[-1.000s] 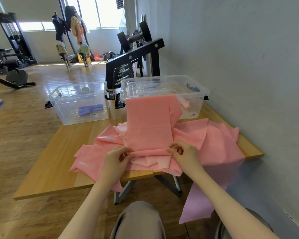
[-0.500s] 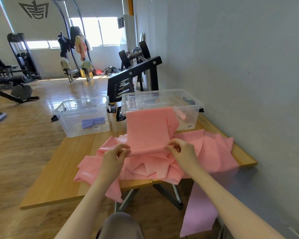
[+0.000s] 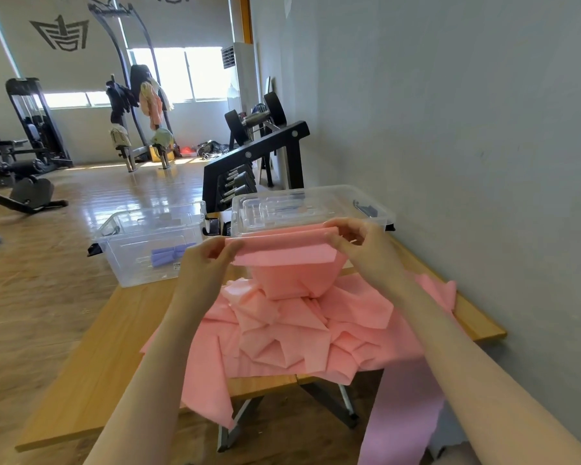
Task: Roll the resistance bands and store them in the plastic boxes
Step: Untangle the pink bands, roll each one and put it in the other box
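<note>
A long pink resistance band (image 3: 292,323) lies crumpled across the wooden table (image 3: 121,347), with one end hanging off the front edge. My left hand (image 3: 208,255) and my right hand (image 3: 353,238) each pinch a side of its folded top edge and hold it up above the pile. An open clear plastic box (image 3: 131,243) at the left holds a rolled purple band (image 3: 170,255). A second clear box (image 3: 316,204) with a lid on top stands right behind the raised band.
A grey wall runs close along the table's right side. A black dumbbell rack (image 3: 255,169) stands behind the boxes. Gym machines (image 3: 21,162) fill the far left of the wooden floor. A pale purple band (image 3: 403,414) hangs below the table's front right.
Both hands have lifted the band's folded edge from the front of the table up to box height. The view has tilted upward.
</note>
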